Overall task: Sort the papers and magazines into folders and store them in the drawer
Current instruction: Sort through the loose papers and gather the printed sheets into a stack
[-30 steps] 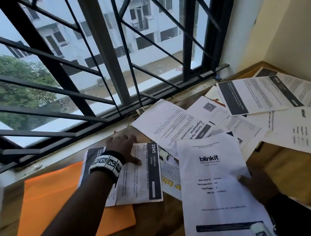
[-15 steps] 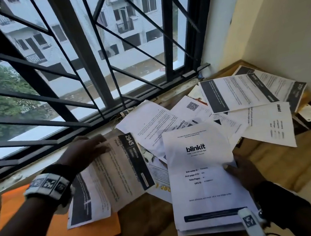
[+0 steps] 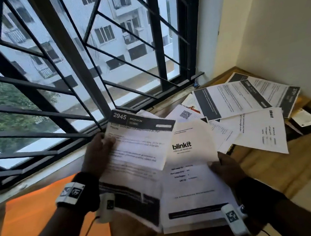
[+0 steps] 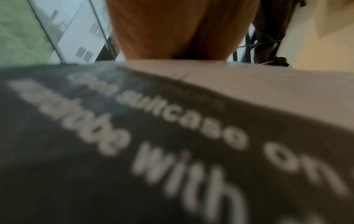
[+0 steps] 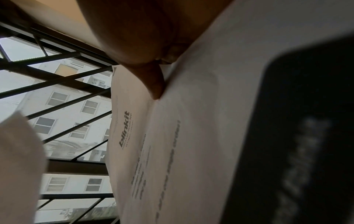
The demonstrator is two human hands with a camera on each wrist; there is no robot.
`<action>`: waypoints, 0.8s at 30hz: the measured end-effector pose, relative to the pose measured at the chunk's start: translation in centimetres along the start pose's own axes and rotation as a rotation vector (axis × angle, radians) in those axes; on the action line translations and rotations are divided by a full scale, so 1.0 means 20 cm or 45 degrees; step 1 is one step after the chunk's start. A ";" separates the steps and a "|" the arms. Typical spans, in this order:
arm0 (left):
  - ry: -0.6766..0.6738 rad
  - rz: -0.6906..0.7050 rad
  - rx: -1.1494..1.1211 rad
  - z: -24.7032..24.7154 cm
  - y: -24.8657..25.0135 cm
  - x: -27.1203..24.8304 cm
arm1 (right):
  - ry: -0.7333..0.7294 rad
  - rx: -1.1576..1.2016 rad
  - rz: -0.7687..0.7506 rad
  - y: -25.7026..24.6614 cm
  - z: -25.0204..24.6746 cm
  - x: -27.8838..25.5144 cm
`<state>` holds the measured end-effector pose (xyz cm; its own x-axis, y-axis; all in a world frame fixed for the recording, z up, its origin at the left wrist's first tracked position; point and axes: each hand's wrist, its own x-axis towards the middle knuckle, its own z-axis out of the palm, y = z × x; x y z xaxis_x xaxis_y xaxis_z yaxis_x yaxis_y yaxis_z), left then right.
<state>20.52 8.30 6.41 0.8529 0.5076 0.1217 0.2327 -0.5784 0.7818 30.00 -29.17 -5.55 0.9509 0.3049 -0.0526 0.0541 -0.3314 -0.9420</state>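
Observation:
My left hand (image 3: 98,154) grips a white sheet with a black "2945" header (image 3: 134,146) by its left edge and holds it up over the desk, overlapping the blinkit stack. In the left wrist view that sheet's black band (image 4: 172,144) fills the frame under my palm. My right hand (image 3: 225,168) holds the stack of papers topped by a "blinkit" sheet (image 3: 188,172) at its right edge; the right wrist view shows a finger lying on that blinkit sheet (image 5: 172,136). An orange folder (image 3: 40,220) lies flat at the lower left.
More loose papers (image 3: 246,102) are fanned over the wooden desk (image 3: 264,167) toward the right corner, with a dark item (image 3: 307,120) under them. A barred window (image 3: 85,67) runs along the back, and a cream wall (image 3: 287,33) closes the right side.
My left hand went from pressing the "2945" sheet flat over the orange folder to gripping it, lifting it and carrying it right over the blinkit stack. The right hand kept hold of its stack.

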 end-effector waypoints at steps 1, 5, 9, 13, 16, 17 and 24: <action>0.022 -0.043 0.008 0.07 -0.02 -0.02 | 0.005 -0.010 -0.019 -0.01 0.01 0.01; 0.034 -0.174 0.006 0.35 -0.07 -0.12 | 0.004 -0.067 -0.083 -0.05 0.01 0.03; 0.065 -0.348 -0.067 0.53 -0.05 -0.23 | -0.181 -0.063 -0.002 0.11 -0.02 0.10; 0.069 -0.429 -0.117 0.66 -0.05 -0.28 | -0.161 -0.040 0.022 -0.05 -0.04 0.09; 0.061 -0.434 -0.120 0.71 -0.03 -0.32 | -0.188 0.011 0.011 -0.02 -0.05 0.10; 0.044 -0.442 -0.125 0.73 -0.04 -0.33 | -0.197 0.018 0.008 -0.02 -0.05 0.10; -0.070 -0.661 -0.668 0.78 -0.04 -0.41 | -0.243 0.363 0.327 -0.05 -0.03 0.12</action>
<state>20.70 -5.34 -4.72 0.7192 0.5923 -0.3633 0.3705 0.1154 0.9216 32.40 -28.73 -4.58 0.8477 0.4133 -0.3327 -0.2888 -0.1665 -0.9428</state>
